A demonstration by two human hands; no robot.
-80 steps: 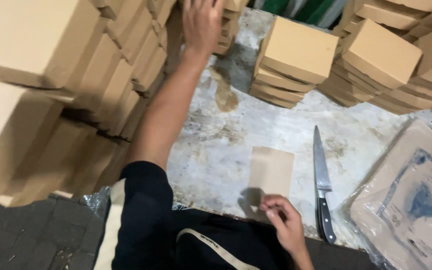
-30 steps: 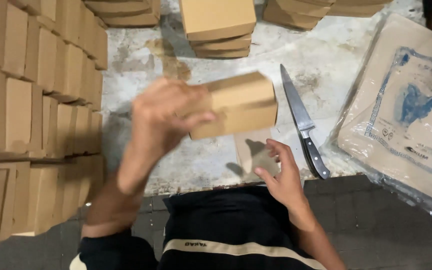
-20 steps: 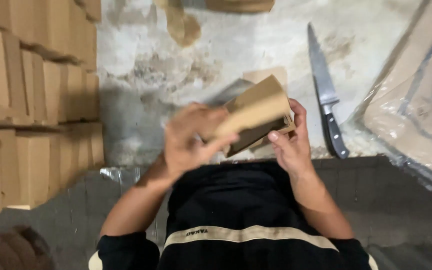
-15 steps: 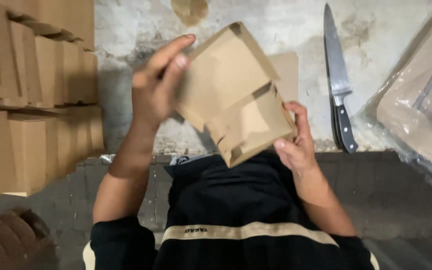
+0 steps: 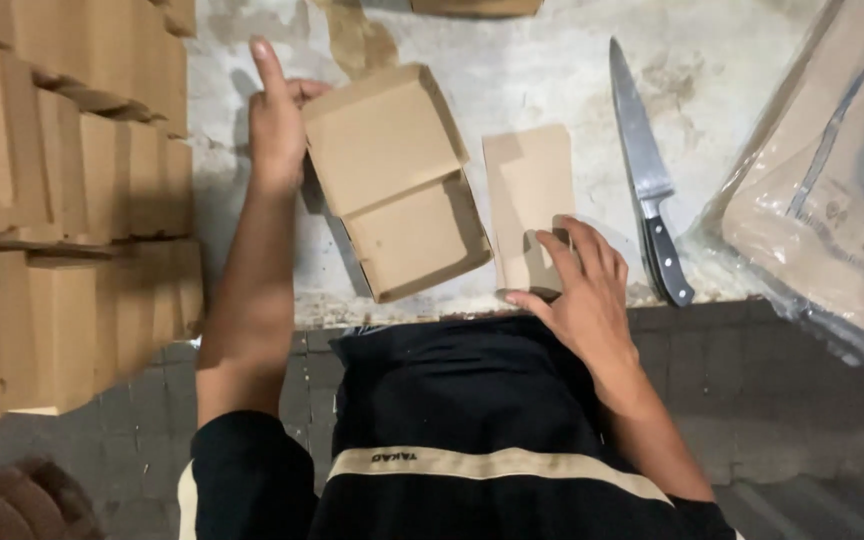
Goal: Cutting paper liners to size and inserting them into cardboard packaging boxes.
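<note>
From the head view, an open cardboard box (image 5: 392,190) lies on the pale, stained counter (image 5: 552,70), its lid flap thrown back toward the far side and its shallow tray turned toward the person. The box sits tilted, just in front of the person's dark shirt (image 5: 472,420).

The left hand (image 5: 277,120) rests against the box's far left edge, at the lid. Its grip is loose: the index finger points straight up and away, the other fingers curl behind the flap, and whether they truly pinch the cardboard I cannot tell.

The right hand (image 5: 577,285) lies at the near edge of the counter with its fingers spread. The fingertips press down on the near end of a flat cardboard sheet (image 5: 530,195), which lies just beside the box on its right, apart from it by a narrow gap. The grip closes on nothing; it only bears on the sheet.

To the right of the sheet a kitchen knife (image 5: 644,175) lies flat, blade pointing away and black handle toward the person, near the right hand but not touching it.

Farther right, a clear plastic bag holding flat brown cardboard (image 5: 832,190) overhangs the counter's edge.

On the left, stacked closed cardboard boxes (image 5: 62,200) stand in rows close beside the left forearm.
</note>
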